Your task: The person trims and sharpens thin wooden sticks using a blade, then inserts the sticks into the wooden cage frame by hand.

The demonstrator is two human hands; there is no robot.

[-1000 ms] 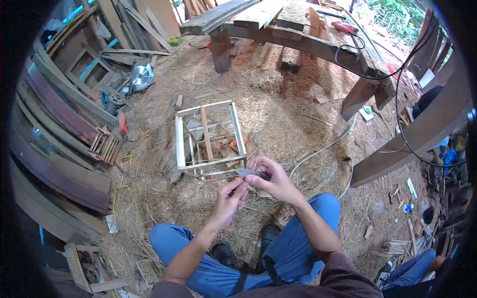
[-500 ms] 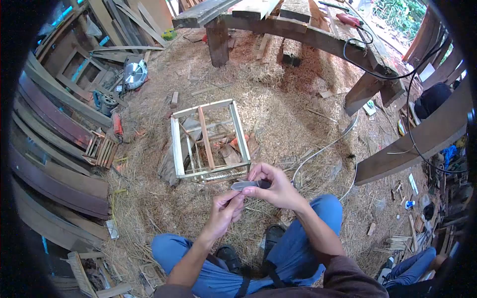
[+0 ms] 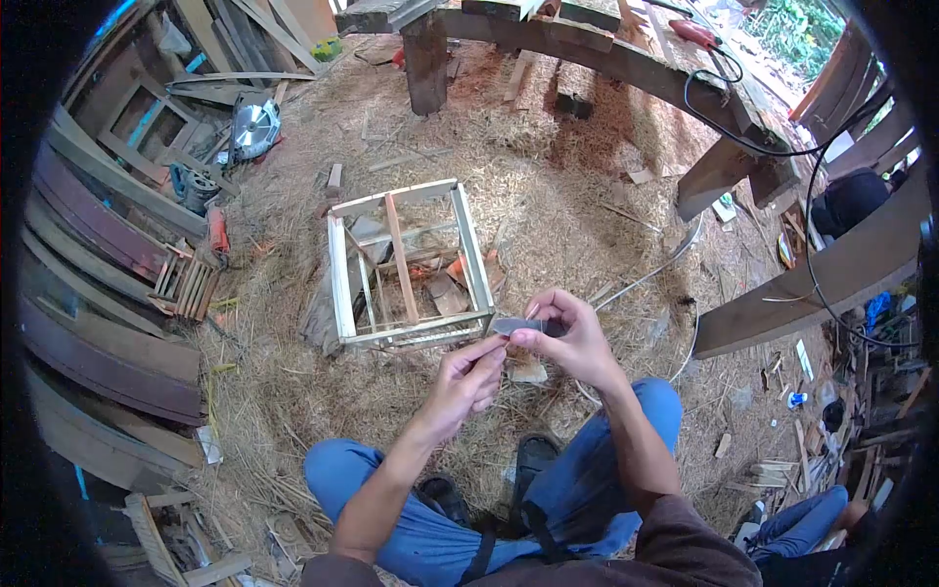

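Observation:
Between the thumb and fingers of my right hand (image 3: 575, 342) is a small flat grey piece (image 3: 518, 326), thin and strip-like; I cannot tell what it is made of. My left hand (image 3: 465, 389) is closed in a pinch, its thumb and fingertips at the near left end of the same piece. Just beyond my hands stands an open wooden frame (image 3: 344, 284) of pale slats, with a reddish-brown slat (image 3: 401, 256) across its top. Its right front corner lies close to the grey piece in this view.
Straw and shavings cover the ground. A circular saw (image 3: 256, 129), another power tool (image 3: 194, 186) and a red tool (image 3: 217, 231) lie left, near stacked boards (image 3: 93, 303). A heavy timber bench (image 3: 626, 61) stands ahead, with a cable (image 3: 743, 147) hanging right. Another person's leg (image 3: 804, 520) shows lower right.
Both hands have moved up and to the right with the grey piece, which is now turned differently. The view has shifted slightly, and the frame appears a little higher and further left.

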